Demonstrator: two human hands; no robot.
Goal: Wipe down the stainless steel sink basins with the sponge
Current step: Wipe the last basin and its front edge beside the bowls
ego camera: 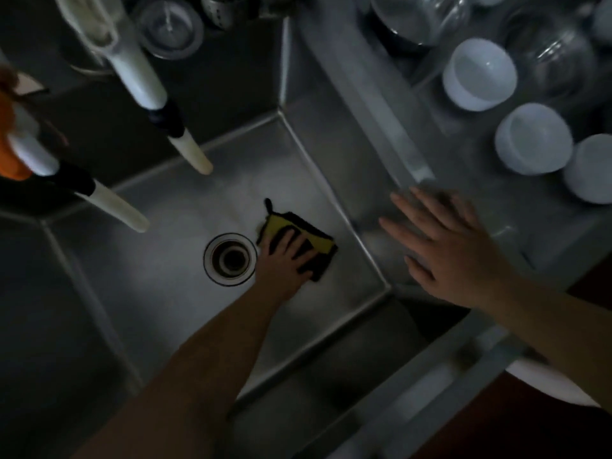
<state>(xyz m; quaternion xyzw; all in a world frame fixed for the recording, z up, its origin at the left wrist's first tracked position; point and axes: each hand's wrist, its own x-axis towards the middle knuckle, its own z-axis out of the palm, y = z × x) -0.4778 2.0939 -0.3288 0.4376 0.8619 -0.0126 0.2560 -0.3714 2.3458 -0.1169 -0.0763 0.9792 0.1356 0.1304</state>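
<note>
The left hand (284, 256) lay flat on the yellow-and-black sponge (299, 238), fingers spread and pressing it onto the floor of the stainless steel sink basin (159, 279), just right of the round drain (230, 259). The right hand (443, 246) hovered open, fingers straight and slightly fanned, over the basin's right wall and the ledge beside it; whether it touched the metal could not be told. Two white spouts with black collars, the nearer spout (109, 202) and the farther spout (180, 137), reached over the basin from the upper left, well apart from the sponge. An orange-and-white object (13, 144) sat blurred at the left edge. To the right, a drying area held three upturned white bowls (480, 74) and clear glassware (420, 14). The scene was dim, and no brand, label or writing could be read anywhere.
</note>
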